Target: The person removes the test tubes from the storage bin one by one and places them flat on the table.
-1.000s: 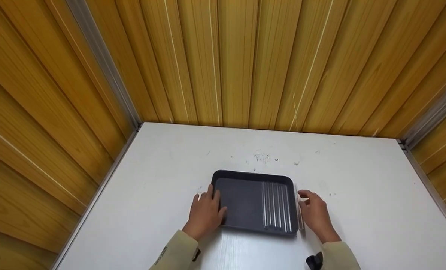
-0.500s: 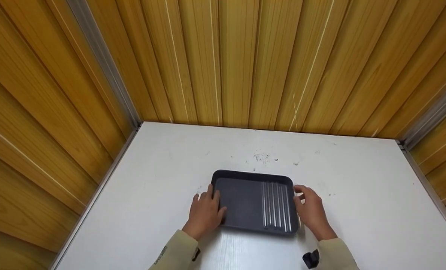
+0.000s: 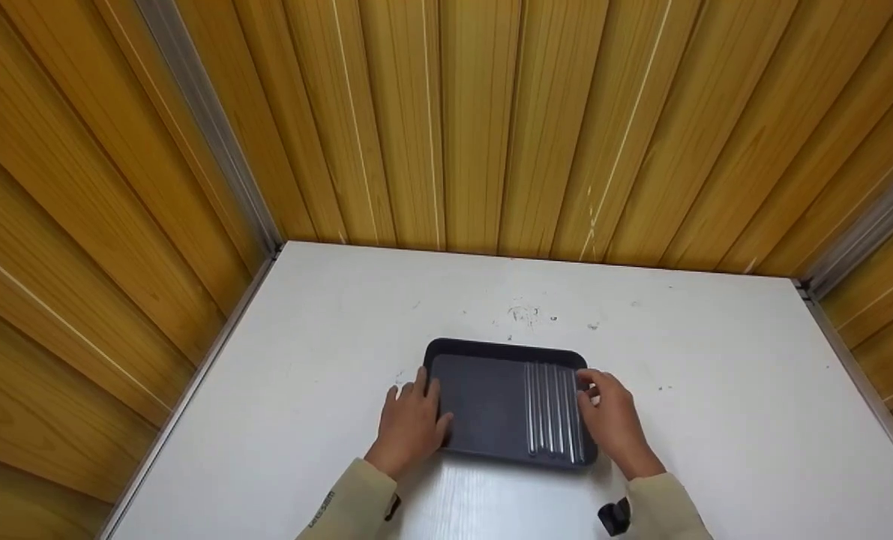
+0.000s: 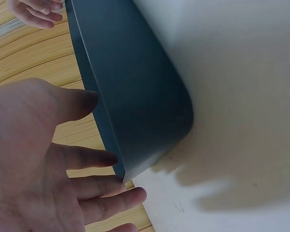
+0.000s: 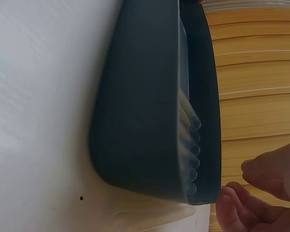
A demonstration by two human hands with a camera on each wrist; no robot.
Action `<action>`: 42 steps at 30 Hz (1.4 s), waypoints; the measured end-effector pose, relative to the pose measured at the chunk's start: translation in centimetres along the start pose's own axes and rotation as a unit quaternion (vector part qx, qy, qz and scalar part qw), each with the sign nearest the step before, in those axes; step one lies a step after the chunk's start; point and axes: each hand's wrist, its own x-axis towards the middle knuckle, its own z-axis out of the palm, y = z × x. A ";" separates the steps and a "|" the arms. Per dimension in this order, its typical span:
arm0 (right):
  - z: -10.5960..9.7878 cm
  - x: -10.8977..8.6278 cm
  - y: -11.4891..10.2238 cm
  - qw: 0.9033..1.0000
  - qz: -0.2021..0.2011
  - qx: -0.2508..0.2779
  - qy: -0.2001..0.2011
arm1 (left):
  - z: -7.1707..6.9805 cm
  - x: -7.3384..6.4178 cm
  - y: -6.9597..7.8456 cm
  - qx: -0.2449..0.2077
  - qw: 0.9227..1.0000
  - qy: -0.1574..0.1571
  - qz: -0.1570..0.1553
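Observation:
A dark grey rectangular tray [image 3: 480, 405] lies on the white table between my two hands. Several clear tubes [image 3: 547, 412] with rounded ends lie side by side in its right part. My left hand [image 3: 409, 427] is at the left rim, its fingers spread and the fingertips against the edge in the left wrist view. Over the right rim is my right hand [image 3: 615, 416], fingers bent, with a gap between thumb and fingers and nothing seen in it. In the right wrist view, another clear tube [image 5: 154, 217] lies on the table beside the tray wall.
The white table [image 3: 326, 322] carries small dark marks behind the tray. Yellow wood-patterned panels [image 3: 476, 127] rise at the back and both sides, joined by grey metal corner posts [image 3: 214, 127].
My right hand has moved left, from beside the tray to over its right rim. In the head view it no longer shows the tube outside the tray. My left hand stays put.

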 end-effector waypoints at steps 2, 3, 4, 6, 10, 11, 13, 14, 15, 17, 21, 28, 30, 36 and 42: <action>0.1 0.0 -0.1 1.000 -0.004 0.001 0.003 | 0.0 0.0 0.0 -0.001 1.000 0.001 0.001; 0.2 -0.1 -0.2 1.000 -0.005 0.002 0.004 | 0.0 0.0 0.0 -0.002 1.000 0.002 0.000; 0.3 -0.1 -0.3 1.000 -0.005 0.002 0.003 | 0.0 0.0 0.0 -0.003 1.000 0.002 0.000; 0.4 -0.2 -0.4 1.000 -0.002 0.004 0.000 | 0.0 0.0 0.0 -0.003 1.000 0.002 0.000; 0.8 -0.2 -0.7 1.000 0.002 0.003 -0.006 | 0.0 0.1 0.0 0.002 1.000 0.005 0.002; 0.9 -0.2 -0.8 1.000 0.000 0.003 -0.006 | 0.0 0.1 0.0 0.004 1.000 0.006 0.003; 1.0 -0.3 -0.9 1.000 -0.009 0.001 -0.004 | 0.1 0.0 0.0 0.004 1.000 0.010 0.004; 1.1 -0.3 -0.9 1.000 -0.014 0.002 -0.003 | 0.1 0.0 0.0 0.003 1.000 0.012 0.005; 1.1 -0.3 -0.9 1.000 -0.019 0.002 -0.002 | 0.1 0.0 0.0 0.003 1.000 0.015 0.006; 1.2 -0.3 -1.0 1.000 -0.023 -0.001 -0.003 | 0.1 0.0 0.0 0.004 1.000 0.018 0.007; 1.5 -0.4 -1.2 1.000 -0.026 -0.002 -0.002 | 0.1 0.0 0.1 0.001 1.000 0.017 0.007; 1.7 -0.4 -1.4 0.999 -0.034 0.010 -0.007 | 0.0 0.0 0.1 0.000 1.000 0.012 0.005; 1.8 -0.5 -1.5 0.999 -0.035 0.013 -0.010 | 0.0 0.0 0.1 0.000 1.000 0.012 0.006; 2.0 -0.5 -1.9 0.999 -0.034 0.021 -0.014 | 0.1 0.0 0.1 0.000 1.000 0.018 0.007; 2.2 -0.4 -2.1 0.999 -0.035 0.020 -0.018 | 0.0 0.0 0.1 0.003 1.000 0.016 0.006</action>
